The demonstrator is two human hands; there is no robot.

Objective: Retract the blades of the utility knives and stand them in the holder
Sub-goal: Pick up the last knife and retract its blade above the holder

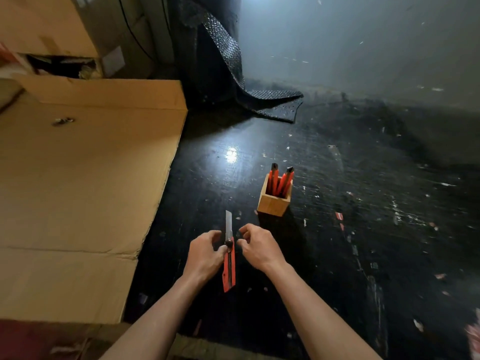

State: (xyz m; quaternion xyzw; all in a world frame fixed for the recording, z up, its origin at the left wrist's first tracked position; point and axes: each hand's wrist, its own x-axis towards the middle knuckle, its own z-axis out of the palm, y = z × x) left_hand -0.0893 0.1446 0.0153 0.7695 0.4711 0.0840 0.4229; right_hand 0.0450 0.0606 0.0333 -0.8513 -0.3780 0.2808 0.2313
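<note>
A red utility knife (pixel 229 268) points away from me above the dark floor, its steel blade sticking out past the black slider. My left hand (pixel 205 253) grips the knife's body, thumb at the slider. My right hand (pixel 259 248) hovers just right of the knife with fingers curled, holding nothing. Ahead and slightly right stands a small square wooden holder (pixel 272 203) with two or three red knives (pixel 280 180) upright in it, black tips up.
A large flattened cardboard sheet (pixel 78 193) covers the floor to the left. More cardboard boxes (pixel 46 24) are stacked at the back left. A black bubble-wrap sheet (pixel 233 74) drapes down at the back centre. Small scraps litter the dark floor (pixel 363 203).
</note>
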